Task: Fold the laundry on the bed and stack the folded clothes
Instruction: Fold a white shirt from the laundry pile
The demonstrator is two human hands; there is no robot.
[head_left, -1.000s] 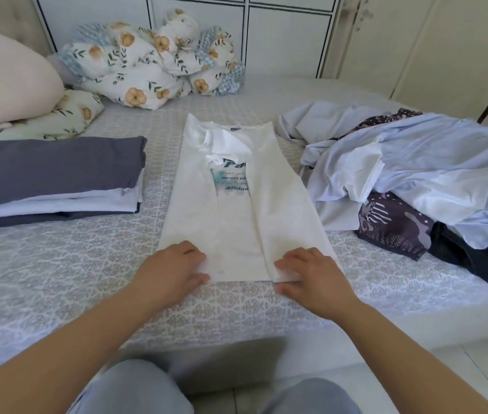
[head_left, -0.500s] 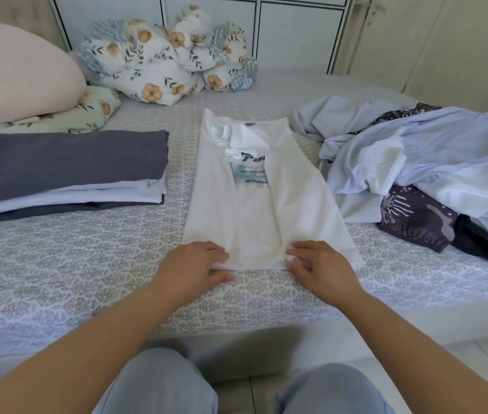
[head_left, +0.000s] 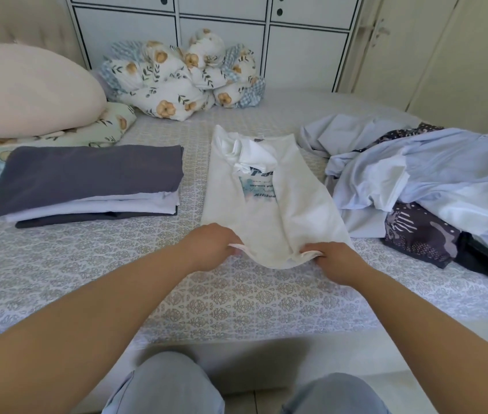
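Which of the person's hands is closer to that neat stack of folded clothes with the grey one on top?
Left. The left hand grips the white shirt's near hem corner on the side toward the folded stack; the right hand grips the opposite corner, farther away.

White tee [head_left: 269, 222] w/ blue print, grey-patterned bedsheet [head_left: 87, 273], grey-topped stack [head_left: 87, 180], floral quilt [head_left: 177, 82] are seen.

Shirt [head_left: 269, 210] between stack [head_left: 87, 186] and pile [head_left: 434, 186]
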